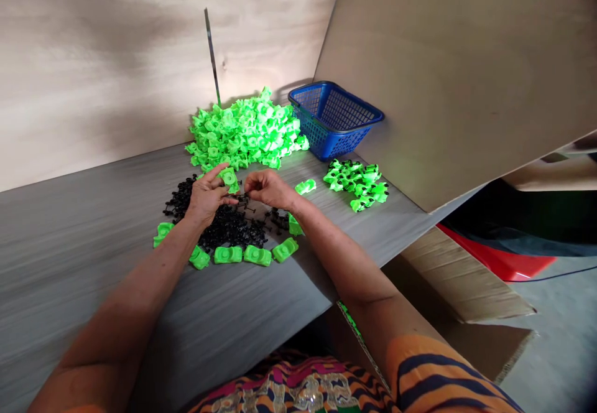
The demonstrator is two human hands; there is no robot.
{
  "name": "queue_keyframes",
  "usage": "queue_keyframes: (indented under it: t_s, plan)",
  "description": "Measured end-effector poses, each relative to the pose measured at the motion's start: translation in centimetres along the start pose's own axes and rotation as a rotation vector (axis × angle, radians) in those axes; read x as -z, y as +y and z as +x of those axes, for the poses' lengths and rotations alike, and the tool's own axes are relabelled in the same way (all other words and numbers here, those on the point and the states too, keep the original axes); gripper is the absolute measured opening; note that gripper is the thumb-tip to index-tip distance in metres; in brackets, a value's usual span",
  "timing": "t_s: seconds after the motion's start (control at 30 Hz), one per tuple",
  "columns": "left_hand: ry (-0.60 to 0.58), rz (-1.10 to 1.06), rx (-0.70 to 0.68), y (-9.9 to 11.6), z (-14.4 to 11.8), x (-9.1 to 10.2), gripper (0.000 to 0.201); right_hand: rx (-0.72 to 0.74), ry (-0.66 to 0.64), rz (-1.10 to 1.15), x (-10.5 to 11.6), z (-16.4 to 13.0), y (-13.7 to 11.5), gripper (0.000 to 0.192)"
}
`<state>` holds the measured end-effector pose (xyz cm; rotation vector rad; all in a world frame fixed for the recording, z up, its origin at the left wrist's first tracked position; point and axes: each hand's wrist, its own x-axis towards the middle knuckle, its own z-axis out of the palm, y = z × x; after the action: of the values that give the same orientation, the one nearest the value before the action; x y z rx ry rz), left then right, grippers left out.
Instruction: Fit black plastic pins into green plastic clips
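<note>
Both hands meet mid-frame over black axle pile [228,223], fitting a green car shell [228,177].
Left hand [205,196] pinches shell; right hand [265,188] pinches a small black axle; loose shells [245,128] heaped behind, within reach on worktop [69,245].

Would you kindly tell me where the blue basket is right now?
In the head view, the blue basket stands at the table's far right, against the board wall, just right of the big green pile.
</note>
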<state>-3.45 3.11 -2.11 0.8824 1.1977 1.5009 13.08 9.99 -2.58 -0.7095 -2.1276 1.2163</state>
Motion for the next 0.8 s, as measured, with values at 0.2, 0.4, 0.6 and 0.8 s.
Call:
queue_keyframes:
  t_s: [0.2, 0.4, 0.6, 0.8]
  plan:
    - [-0.059, 0.011, 0.026, 0.1, -0.8, -0.9, 0.068, 0.045, 0.303, 0.091, -1.3, 0.2, -0.5, 0.007]
    - [-0.062, 0.011, 0.000, 0.2, -1.3, -1.6, 0.061, 0.053, 0.406, -0.133, -2.0, -0.3, -1.6, 0.011]
    - [-0.045, 0.074, -0.033, -0.1, -1.1, -1.6, 0.063, 0.078, 0.449, -0.314, -2.1, -0.7, -2.4, 0.013]
    - [-0.065, 0.116, -0.049, -0.1, -1.3, -1.7, 0.061, 0.071, 0.424, -0.387, -1.9, -0.6, -2.4, 0.015]
